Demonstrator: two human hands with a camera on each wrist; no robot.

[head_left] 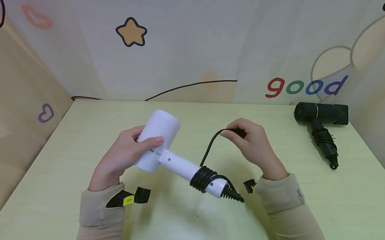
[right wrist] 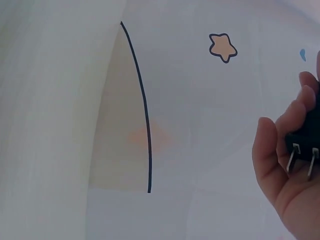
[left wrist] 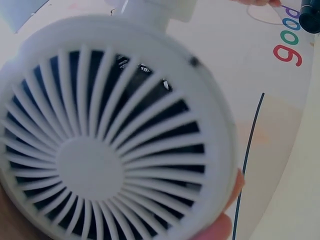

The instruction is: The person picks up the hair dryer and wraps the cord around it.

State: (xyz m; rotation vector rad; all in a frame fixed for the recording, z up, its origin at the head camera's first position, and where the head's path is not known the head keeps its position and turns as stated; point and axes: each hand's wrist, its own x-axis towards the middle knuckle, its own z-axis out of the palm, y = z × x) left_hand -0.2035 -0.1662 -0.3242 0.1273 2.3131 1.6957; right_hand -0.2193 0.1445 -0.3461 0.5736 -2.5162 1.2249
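My left hand grips the barrel of a white hair dryer, thumb across its front. In the left wrist view the dryer's round vented grille fills much of the picture. A black cord is wound in several turns round the handle, and its loose end rises to my right hand. There, above the table, the fingers hold the cord's plug end. The right wrist view shows the black plug in the hand, its two metal prongs bare.
A black hair dryer lies at the table's back right, its cord wound round its handle. The pale wooden table meets a printed cloth backdrop at its back edge. Cloth also hangs along both sides.
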